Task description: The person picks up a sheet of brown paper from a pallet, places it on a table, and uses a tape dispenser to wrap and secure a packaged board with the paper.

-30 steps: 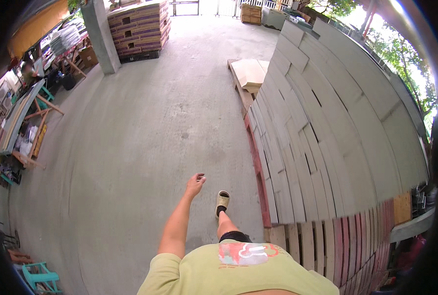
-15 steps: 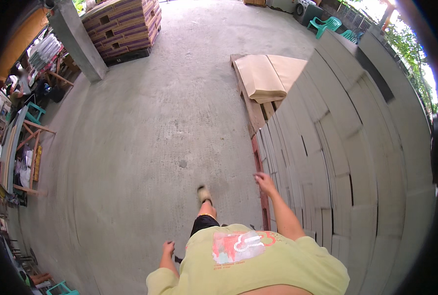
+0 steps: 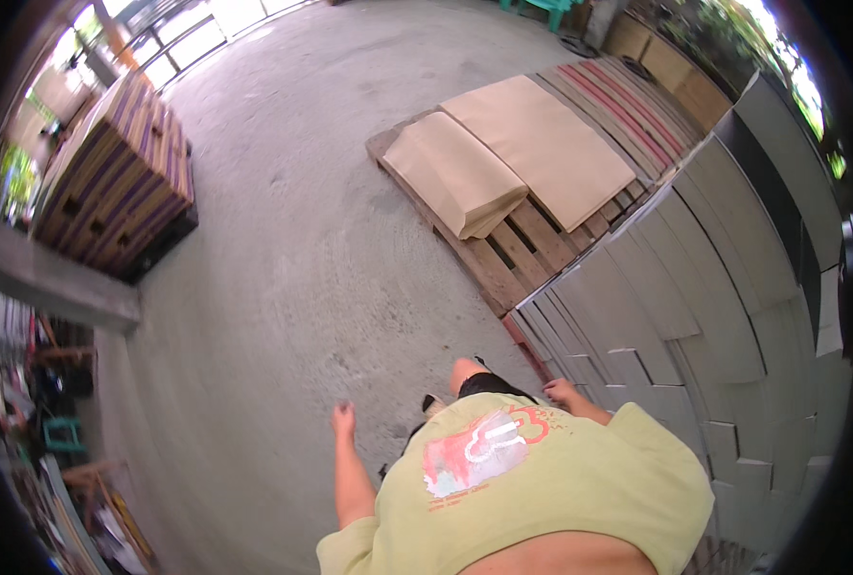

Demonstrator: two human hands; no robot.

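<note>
My left hand (image 3: 343, 418) swings forward over the concrete floor (image 3: 254, 326), its fingers loosely curled with nothing visible in them. Close to my right side, my right hand (image 3: 563, 391) hangs beside a tall stack of grey sheets (image 3: 637, 316). Its fingers are also bent and no held thing shows. Ahead and to the right, folded brown paper or cardboard sheets (image 3: 455, 172) lie on a wooden pallet (image 3: 503, 273). A second flat brown pile (image 3: 546, 144) lies next to them. Neither hand touches these.
At the left, a block of striped brown-and-purple cartons (image 3: 125, 182) stands on a dark pallet, near a grey pillar (image 3: 57, 278). Workbenches and a green stool (image 3: 64, 434) line the left edge. Green chairs (image 3: 546, 11) stand far ahead. Red-striped slats (image 3: 628, 110) lie beyond the brown piles.
I have walked forward and the view has turned right; the pallet with brown sheets is nearer. My left arm has swung forward and my right arm back.
</note>
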